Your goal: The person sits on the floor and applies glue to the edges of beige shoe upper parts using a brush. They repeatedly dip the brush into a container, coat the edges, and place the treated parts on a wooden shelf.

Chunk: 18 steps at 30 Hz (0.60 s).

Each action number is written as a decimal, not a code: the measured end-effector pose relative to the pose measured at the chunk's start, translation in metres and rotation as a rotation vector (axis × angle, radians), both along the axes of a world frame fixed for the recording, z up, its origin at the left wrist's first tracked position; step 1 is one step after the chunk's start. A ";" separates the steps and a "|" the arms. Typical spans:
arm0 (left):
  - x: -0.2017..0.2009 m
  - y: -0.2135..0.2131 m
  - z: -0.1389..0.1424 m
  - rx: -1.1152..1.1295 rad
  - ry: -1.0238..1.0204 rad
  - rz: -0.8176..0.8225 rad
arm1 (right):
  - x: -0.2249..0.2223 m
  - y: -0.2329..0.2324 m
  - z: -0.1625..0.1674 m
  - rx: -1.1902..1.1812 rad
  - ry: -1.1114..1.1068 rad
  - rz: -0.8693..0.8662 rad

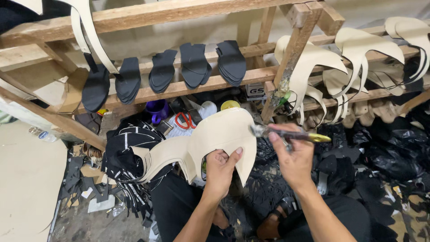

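Cream shoe-upper pieces point(215, 136), cut from thin sheet, are held as a small stack in the middle of the view, in front of a wooden rack point(188, 85). The stack's long axis runs roughly left to right, with a slight downward slope toward the left; its pointed lobes hang downward, one at the right edge and others at the lower left. The left hand point(220, 172) is closed on the stack's lower edge, thumb on the near face and fingers behind. The right hand point(293, 157) is closed around a brush point(291, 133), which is held nearly level, its bristled tip pointed left and brought just beside the stack's right edge; whether the tip touches it cannot be told. A small white box with dark print point(255, 91) is seen under the lower rail, right of centre. Beside it a round yellow lid point(230, 105) and a purple cup point(156, 110) are seen, their contents hidden. Red-handled scissors point(183, 120) are laid on a white sheet there. Black sole-shaped pieces point(195, 65) are stacked in rows on the rail, and more cream uppers point(358, 49) are hung on the right.
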<state>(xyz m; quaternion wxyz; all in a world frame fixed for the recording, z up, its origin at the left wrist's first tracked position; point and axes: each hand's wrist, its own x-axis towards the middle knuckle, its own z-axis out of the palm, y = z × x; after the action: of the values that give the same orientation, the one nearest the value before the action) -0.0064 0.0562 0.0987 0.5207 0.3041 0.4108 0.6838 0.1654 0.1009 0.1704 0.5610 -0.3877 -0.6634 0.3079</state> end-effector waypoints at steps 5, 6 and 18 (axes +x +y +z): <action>0.000 0.000 0.006 0.043 0.013 0.022 | 0.002 -0.008 0.012 0.071 -0.172 -0.096; 0.001 0.000 0.007 0.035 -0.017 0.013 | 0.003 -0.009 0.013 0.116 -0.209 -0.082; 0.008 0.003 -0.001 0.044 0.061 0.105 | 0.015 -0.008 0.016 0.267 -0.404 0.033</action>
<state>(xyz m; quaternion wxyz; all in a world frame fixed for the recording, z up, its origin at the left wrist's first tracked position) 0.0012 0.0592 0.0977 0.4646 0.3142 0.4267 0.7094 0.1803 0.0926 0.1866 0.4580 -0.3529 -0.8033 0.1429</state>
